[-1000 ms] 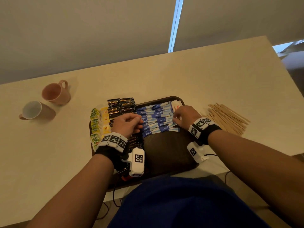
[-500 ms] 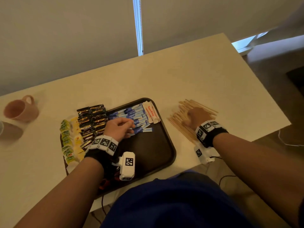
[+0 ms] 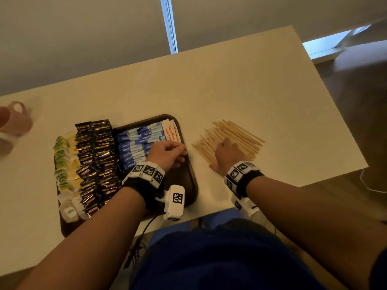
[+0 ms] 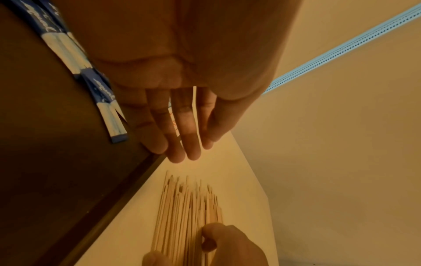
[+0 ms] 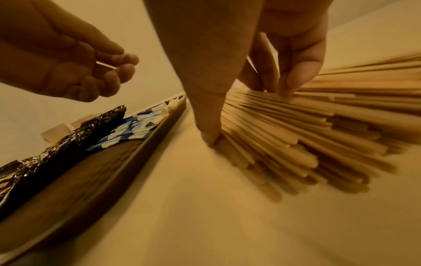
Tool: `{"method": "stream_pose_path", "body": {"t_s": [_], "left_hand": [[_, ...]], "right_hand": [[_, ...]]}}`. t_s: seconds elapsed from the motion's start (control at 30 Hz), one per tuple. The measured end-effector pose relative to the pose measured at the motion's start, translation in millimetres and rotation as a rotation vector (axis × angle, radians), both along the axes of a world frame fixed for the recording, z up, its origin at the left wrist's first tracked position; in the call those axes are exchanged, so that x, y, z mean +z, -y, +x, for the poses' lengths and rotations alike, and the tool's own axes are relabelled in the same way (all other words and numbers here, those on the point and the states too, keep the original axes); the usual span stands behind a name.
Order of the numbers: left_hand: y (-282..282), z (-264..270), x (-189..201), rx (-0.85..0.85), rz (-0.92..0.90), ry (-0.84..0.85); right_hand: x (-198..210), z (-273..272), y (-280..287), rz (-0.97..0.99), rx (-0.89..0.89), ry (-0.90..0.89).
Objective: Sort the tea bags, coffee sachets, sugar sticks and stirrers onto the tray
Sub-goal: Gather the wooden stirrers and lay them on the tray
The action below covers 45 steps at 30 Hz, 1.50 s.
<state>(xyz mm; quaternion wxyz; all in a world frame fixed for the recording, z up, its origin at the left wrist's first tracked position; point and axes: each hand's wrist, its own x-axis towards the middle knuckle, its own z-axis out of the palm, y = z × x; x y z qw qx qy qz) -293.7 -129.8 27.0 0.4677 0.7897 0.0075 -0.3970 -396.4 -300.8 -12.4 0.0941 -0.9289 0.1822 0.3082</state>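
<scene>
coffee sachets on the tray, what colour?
Black with gold, glossy: the coffee sachets show best in the head view.

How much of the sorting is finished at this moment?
Done: yellow-green tea bags, dark coffee sachets and blue sugar sticks lie in rows on the brown tray. In hand: the right hand gathers the wooden stirrers, on the table. Left hand holds nothing.
</scene>
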Motion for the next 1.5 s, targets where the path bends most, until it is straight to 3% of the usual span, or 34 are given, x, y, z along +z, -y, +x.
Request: {"method": "stream_pose_path", "body": {"t_s": [0.1, 1.0, 1.5], "left_hand": [[2, -2, -5, -0.012, 0.006, 0.01], [8, 15, -10, -0.018, 0.008, -0.044], [9, 14, -9, 0.001, 0.014, -0.043]], "right_hand": [[-1, 3, 4, 0.006, 0.047, 0.03], [-17, 30, 11, 0.072, -0.141, -0.117], [-16, 26, 17, 0.036, -0.033, -0.057]]}}
